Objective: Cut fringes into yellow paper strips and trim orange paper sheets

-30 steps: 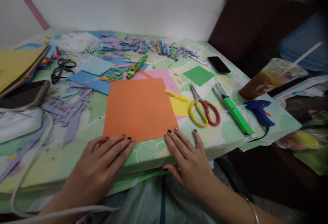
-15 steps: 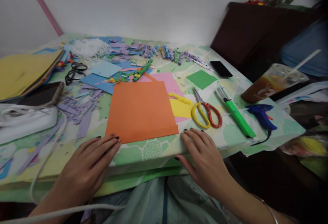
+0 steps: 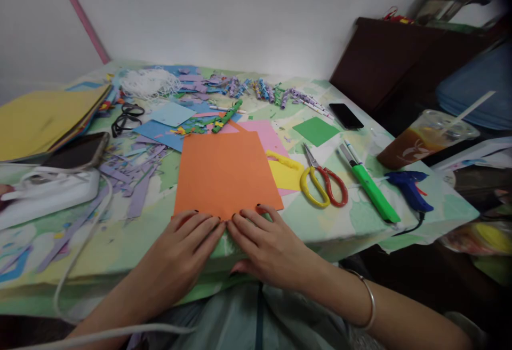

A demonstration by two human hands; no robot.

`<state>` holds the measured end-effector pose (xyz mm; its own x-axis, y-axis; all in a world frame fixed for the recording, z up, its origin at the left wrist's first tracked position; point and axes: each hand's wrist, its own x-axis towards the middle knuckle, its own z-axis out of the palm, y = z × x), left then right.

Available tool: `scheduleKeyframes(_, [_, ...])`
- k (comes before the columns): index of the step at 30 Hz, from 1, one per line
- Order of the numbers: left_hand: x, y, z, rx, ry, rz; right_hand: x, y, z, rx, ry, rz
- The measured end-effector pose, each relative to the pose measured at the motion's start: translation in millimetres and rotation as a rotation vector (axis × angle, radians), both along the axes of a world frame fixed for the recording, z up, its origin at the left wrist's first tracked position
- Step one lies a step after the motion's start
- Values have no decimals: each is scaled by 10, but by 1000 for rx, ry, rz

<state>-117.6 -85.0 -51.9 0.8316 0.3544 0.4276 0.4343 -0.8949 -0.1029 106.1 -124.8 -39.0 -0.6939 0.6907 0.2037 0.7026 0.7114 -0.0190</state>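
A square sheet of orange paper lies flat near the front edge of the table. My left hand rests along its near edge, fingers stretched out with the tips on the paper. Close beside it, fingertips almost touching, my right hand lies on the same edge, its fingers extended and its thumb low toward the table's edge. The hands cover most of the near edge, so how the paper lies under them is hidden. Scissors with one yellow and one red handle lie right of the paper, beside a yellow cutter.
Rightward lie a green craft knife, a blue glue gun and an iced drink. Purple paper strips, glasses and a phone are leftward. Part of another person's hand shows at the left edge.
Both hands have come together at the middle of the orange paper's near edge, the left moving right and the right moving left. Part of another person's hand has appeared at the left.
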Motion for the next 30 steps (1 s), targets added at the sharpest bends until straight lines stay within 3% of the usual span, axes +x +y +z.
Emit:
scheduleKeyframes(10, [2, 61, 95, -94, 200, 26, 246, 70, 67, 150, -46, 42])
scheduleKeyframes(16, [107, 115, 254, -162, 321, 62, 342, 91, 147, 179, -121, 81])
scheduleKeyframes(24, [108, 196, 312, -220, 375, 31, 469, 100, 183, 160, -155, 88])
scheduleKeyframes(30, [70, 194, 317, -163, 279, 6, 594, 63, 193, 181, -140, 57])
